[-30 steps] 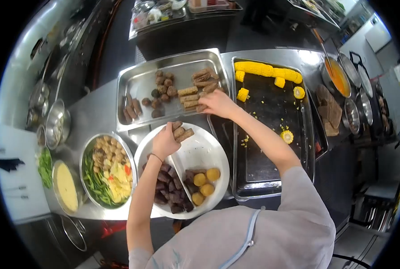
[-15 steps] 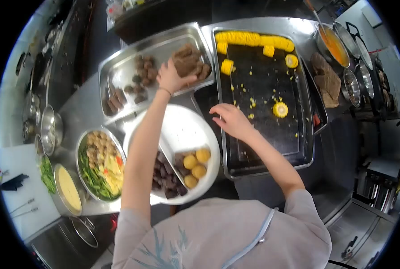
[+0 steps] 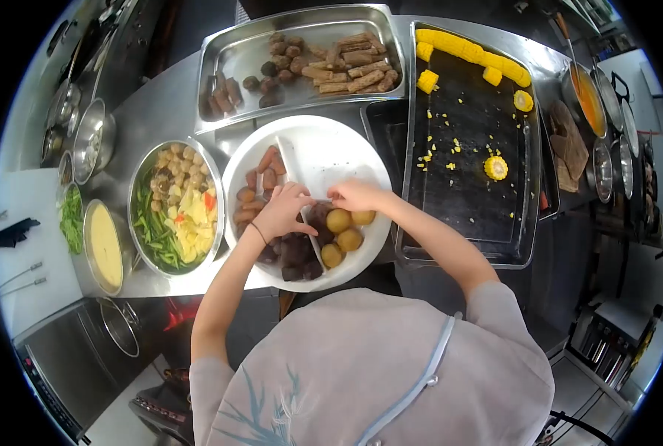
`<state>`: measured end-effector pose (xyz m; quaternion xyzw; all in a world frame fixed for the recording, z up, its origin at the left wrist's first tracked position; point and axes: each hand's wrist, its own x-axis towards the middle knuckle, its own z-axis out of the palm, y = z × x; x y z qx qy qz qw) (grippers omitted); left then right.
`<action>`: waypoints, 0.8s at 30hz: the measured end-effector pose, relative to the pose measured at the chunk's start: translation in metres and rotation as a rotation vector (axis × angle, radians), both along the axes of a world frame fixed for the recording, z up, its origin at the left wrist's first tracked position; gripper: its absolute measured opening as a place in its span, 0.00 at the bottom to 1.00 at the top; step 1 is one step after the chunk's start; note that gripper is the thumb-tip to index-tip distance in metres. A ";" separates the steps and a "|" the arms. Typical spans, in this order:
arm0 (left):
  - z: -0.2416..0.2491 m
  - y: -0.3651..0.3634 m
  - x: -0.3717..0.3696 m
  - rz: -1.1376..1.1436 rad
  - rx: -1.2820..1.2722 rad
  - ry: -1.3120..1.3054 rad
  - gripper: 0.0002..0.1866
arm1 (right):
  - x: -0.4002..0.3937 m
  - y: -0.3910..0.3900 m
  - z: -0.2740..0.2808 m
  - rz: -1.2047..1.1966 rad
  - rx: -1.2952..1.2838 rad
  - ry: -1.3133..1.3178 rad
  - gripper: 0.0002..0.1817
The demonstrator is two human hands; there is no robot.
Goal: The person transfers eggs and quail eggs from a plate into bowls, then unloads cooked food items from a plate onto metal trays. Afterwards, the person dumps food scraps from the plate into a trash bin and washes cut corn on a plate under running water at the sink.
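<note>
My left hand (image 3: 281,213) is palm down over the middle of a round white divided platter (image 3: 380,178), thumb and fingers apart. Beneath it are dark purple chunks (image 3: 296,256), with small reddish-brown pieces (image 3: 270,178) further up the same compartment. Across the divider, my right hand (image 3: 357,196) has its fingers bent down and drawn together beside dark pieces (image 3: 320,218); what they hold, if anything, is hidden. Round yellow potato-like balls (image 3: 348,239) sit just below that hand.
Behind the platter, a steel tray (image 3: 231,56) holds brown stick-shaped pieces (image 3: 357,63) and dark round ones. A black tray (image 3: 458,201) with corn stands at the right. To the left are a bowl of mixed vegetables (image 3: 172,212) and a bowl of yellow liquid (image 3: 106,241).
My left hand has moved from the brown sticks in the steel tray down to the platter. My right hand has come left from beside the black tray. The view has shifted too.
</note>
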<state>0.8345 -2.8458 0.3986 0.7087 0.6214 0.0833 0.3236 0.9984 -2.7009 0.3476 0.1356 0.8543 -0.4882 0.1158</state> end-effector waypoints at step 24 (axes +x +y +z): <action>0.016 -0.135 0.023 0.994 0.338 0.032 0.18 | -0.055 0.154 0.083 -0.626 1.019 0.464 0.26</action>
